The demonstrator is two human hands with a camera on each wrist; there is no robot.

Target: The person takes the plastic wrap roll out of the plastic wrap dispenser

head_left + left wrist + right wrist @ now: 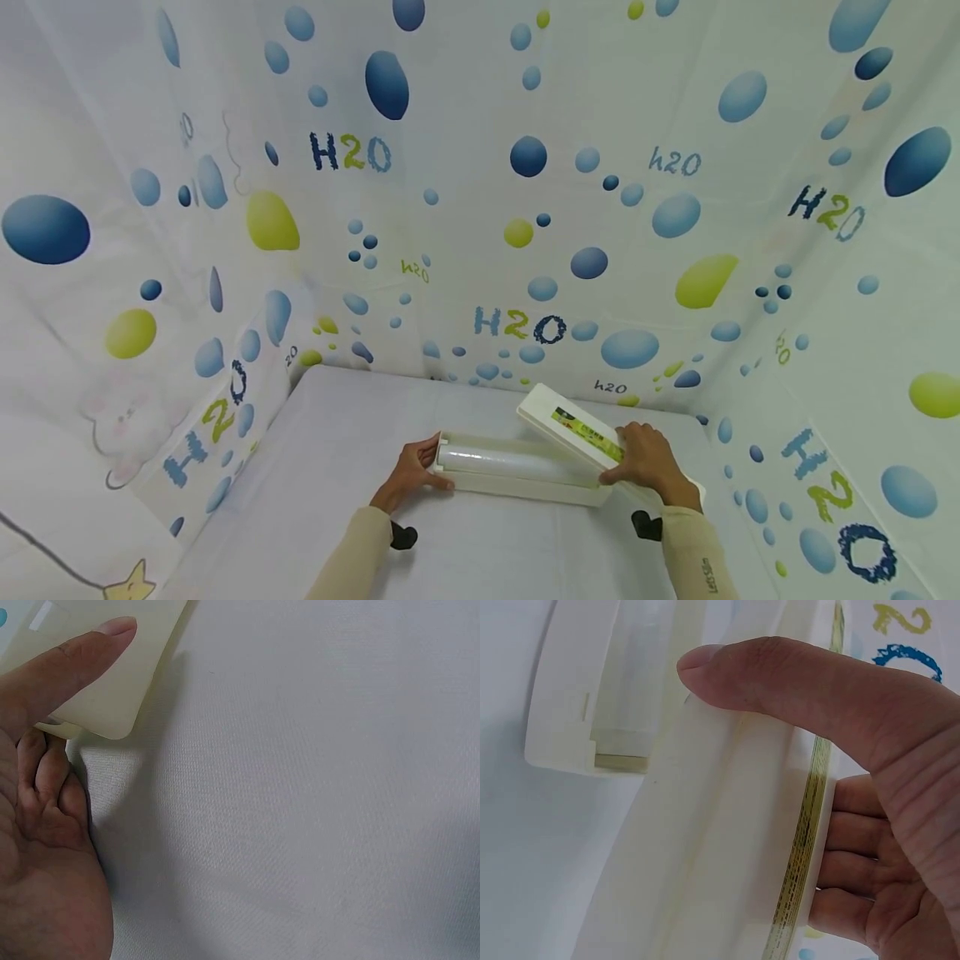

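A long cream plastic wrap dispenser box [525, 487] lies on the table with a roll of clear film [498, 460] inside. My left hand [408, 473] grips its left end, thumb along the front wall [112, 694] and fingers curled behind. In my right hand [651, 462] is the box's long lid [542, 407], held tilted above the right part of the box. A green-and-yellow label [581, 429] runs along the lid's outer face. From the right wrist view, the thumb presses the lid's inner side [697, 825] while the other fingers support the far edge.
A white cloth covers the table [352, 408]. Hanging sheets [465, 125] printed with blue and green bubbles and H2O lettering enclose the back and both sides. Dark wrist straps show at both cuffs.
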